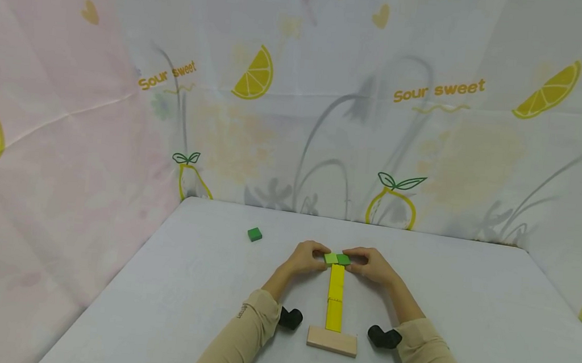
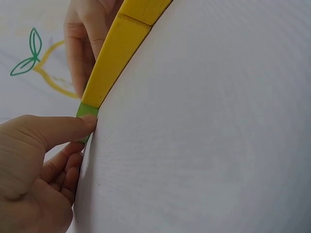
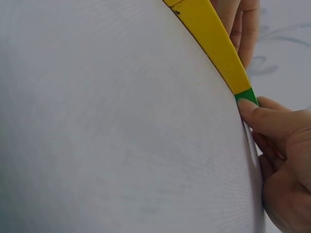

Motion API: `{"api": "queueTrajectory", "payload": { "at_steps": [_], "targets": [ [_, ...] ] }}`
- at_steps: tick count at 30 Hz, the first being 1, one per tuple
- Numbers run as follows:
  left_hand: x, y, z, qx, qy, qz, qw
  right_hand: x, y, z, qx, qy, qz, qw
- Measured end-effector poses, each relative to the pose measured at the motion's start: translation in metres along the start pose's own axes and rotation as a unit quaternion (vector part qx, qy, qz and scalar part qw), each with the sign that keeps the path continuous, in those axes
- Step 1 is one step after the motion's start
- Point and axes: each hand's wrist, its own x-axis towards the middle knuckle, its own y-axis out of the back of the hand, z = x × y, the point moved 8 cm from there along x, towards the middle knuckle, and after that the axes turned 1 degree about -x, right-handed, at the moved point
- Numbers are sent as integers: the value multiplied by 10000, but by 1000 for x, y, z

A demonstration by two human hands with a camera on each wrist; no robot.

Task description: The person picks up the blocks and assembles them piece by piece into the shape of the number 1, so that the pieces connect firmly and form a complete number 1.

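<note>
Two small green blocks lie side by side across the far end of a yellow row. My left hand (image 1: pixel 307 258) pinches the light green block (image 1: pixel 330 258) between thumb and fingers, from its left side. From the other side, my right hand (image 1: pixel 375 266) grips the dark green block (image 1: pixel 343 259) the same way. In both wrist views, the thumb presses on the near face of its block, against the end of the far yellow block (image 2: pixel 114 60). A second yellow block (image 1: pixel 334 315) continues the line toward me and meets a plain wooden plank (image 1: pixel 332 341) lying crosswise.
Another dark green block (image 1: pixel 254 234) lies by itself at the back left of the white table (image 1: pixel 465 309). Black wrist devices (image 1: pixel 291 319) sit at both cuffs, beside the row. A lemon-printed cloth (image 1: pixel 296 119) hangs behind the table's far edge.
</note>
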Motion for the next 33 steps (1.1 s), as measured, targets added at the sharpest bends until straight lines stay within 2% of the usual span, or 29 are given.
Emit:
{"api": "queueTrajectory", "payload": {
  "at_steps": [1, 2, 7, 8, 9, 21, 33],
  "targets": [
    [5, -3, -8, -27, -205, 38, 9998, 0, 0, 0, -10, -3, -8, 10000],
    [5, -2, -8, -33, -256, 22, 9997, 0, 0, 0, -10, -5, -13, 10000],
    [3, -2, -6, -61, -183, 51, 9998, 0, 0, 3, -103, -28, -27, 9999],
    [-2, 1, 2, -43, 18, 19, 10000, 0, 0, 4, -92, -40, -34, 9999],
    [-2, 1, 3, -36, 51, 45, 10000, 0, 0, 4, -99, -47, -39, 9999],
    [-5, 1, 8, 112, -70, 100, 9999, 0, 1, 8, -16, -122, -25, 9999],
    [-5, 1, 7, 144, -52, 106, 9998, 2, 0, 9, -147, -57, 40, 9999]
  ]
}}
